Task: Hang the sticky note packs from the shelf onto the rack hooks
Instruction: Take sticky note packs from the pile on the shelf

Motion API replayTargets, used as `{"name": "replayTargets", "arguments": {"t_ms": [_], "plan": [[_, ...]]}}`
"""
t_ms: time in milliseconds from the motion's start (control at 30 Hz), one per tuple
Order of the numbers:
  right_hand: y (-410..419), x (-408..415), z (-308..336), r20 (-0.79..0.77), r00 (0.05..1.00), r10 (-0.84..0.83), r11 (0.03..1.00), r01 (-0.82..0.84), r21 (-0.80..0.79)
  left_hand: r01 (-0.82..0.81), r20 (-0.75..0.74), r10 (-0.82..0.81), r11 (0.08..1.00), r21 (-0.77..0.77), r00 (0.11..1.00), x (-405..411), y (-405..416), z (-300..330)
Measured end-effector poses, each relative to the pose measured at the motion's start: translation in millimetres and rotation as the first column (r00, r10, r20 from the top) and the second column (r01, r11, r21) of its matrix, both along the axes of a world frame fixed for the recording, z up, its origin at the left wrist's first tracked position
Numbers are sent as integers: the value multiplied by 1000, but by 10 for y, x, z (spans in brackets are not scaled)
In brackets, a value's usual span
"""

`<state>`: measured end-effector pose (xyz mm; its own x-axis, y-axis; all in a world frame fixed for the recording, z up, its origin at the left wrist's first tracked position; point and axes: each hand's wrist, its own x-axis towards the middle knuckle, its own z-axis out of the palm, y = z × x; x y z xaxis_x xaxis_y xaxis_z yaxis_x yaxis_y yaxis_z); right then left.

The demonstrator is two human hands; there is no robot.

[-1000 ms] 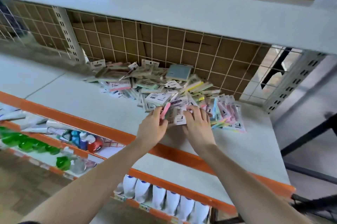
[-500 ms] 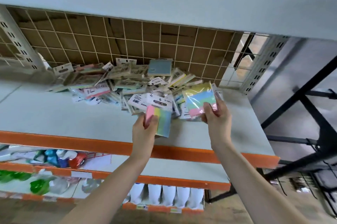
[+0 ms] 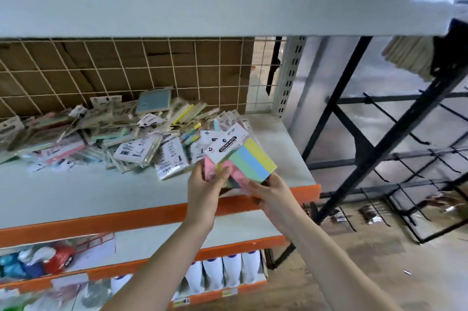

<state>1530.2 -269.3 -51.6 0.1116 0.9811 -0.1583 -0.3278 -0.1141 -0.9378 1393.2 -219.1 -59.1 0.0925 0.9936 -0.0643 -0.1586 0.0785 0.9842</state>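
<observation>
A heap of sticky note packs [image 3: 106, 138] lies on the white shelf [image 3: 76, 194] against a wire grid back. My left hand [image 3: 202, 186] grips a pink-edged pack [image 3: 209, 167] by its lower end. My right hand [image 3: 273, 196] holds a striped pack [image 3: 249, 159] with pink, green, blue and yellow bands and a white header card, from below. The two packs overlap in front of the shelf's right end. The black wire rack [image 3: 415, 159] with hooks stands to the right, apart from both hands.
An upper white shelf [image 3: 202, 9] with a cardboard box overhangs the work area. An orange shelf edge [image 3: 152, 217] runs below my hands. Lower shelves hold white bottles [image 3: 222, 275] and coloured goods. A perforated upright [image 3: 288, 78] divides the shelf from the rack. Small items lie on the floor at right.
Both hands lifted packs off the heap, then brought them together so the packs overlap. The view swung right, bringing the black rack into sight.
</observation>
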Motion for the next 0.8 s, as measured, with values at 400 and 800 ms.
{"name": "replayTargets", "arguments": {"t_ms": [400,800], "plan": [[-1053,1481,24,576,776,-258,960,270,66,298,-175,-274,946,126,946,1268,-988,127],[-2285,2963,299,450,790,-416,906,401,134,458,-143,-453,889,5,880,2849,-1907,233]]}}
